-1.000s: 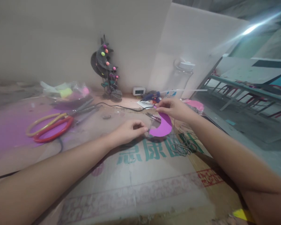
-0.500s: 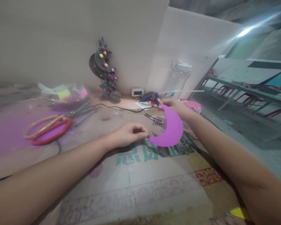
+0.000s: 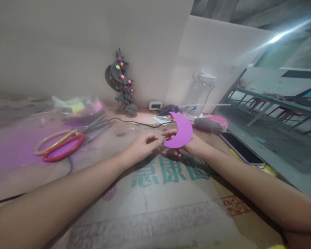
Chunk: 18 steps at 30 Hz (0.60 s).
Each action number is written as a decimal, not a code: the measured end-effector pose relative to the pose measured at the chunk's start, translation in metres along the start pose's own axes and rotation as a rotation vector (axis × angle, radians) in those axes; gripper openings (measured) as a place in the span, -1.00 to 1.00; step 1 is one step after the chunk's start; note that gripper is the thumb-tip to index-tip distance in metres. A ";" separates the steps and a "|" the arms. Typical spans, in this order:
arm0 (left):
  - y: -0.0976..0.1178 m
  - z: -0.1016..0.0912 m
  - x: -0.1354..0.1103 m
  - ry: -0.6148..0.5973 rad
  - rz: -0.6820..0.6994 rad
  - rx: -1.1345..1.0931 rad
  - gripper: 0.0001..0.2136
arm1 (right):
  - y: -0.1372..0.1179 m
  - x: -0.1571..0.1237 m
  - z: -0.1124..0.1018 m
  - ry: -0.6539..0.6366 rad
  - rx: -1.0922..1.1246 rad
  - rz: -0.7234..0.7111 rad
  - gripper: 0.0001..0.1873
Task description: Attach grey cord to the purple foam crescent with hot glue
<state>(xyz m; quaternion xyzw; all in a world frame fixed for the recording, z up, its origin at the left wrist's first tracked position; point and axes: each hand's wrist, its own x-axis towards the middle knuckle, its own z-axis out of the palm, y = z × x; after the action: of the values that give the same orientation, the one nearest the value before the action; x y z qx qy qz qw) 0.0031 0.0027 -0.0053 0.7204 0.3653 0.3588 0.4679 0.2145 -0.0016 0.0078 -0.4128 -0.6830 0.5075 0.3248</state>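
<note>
A purple crescent moon cutout [image 3: 185,131] stands raised over the cardboard. My left hand [image 3: 146,147] pinches its lower tip between thumb and fingertips, where a small dark bit shows. Behind the crescent is my right hand [image 3: 198,143], its fingers apart and partly hidden by the cutout. A small reddish bit shows by its lower fingers; I cannot tell what it is. Further back, a blue glue gun [image 3: 167,111] lies by the wall with its clear glue stick [image 3: 209,104] pointing right. Grey strands of yarn [image 3: 202,169] lie below my right wrist.
Large red-and-yellow-handled scissors [image 3: 63,145] lie at left, before a plastic bag [image 3: 77,105]. A dark crescent ornament [image 3: 120,81], a small clock [image 3: 155,105] and a clear bottle [image 3: 199,91] stand along the wall. A grey yarn skein [image 3: 208,125] and phone [image 3: 242,148] lie right.
My right hand has let go of the glue gun and moved down and left, behind the crescent. The crescent has turned and shifted slightly up and left. My left hand keeps its pinch.
</note>
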 end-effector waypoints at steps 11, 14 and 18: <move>-0.002 -0.001 0.000 0.009 0.019 0.036 -0.76 | 0.003 0.002 0.007 0.222 -0.215 0.010 -0.72; 0.001 0.000 -0.001 -0.012 0.006 0.021 -0.77 | 0.010 0.006 0.006 0.248 -0.195 0.014 -0.70; 0.003 -0.001 -0.002 -0.054 0.003 -0.017 -0.74 | 0.019 0.011 0.007 0.280 -0.154 0.025 -0.67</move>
<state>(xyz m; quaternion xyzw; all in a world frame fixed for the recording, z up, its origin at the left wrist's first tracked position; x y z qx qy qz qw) 0.0021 0.0003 -0.0030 0.7264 0.3481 0.3430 0.4832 0.2083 0.0078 -0.0125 -0.5114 -0.6628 0.3954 0.3780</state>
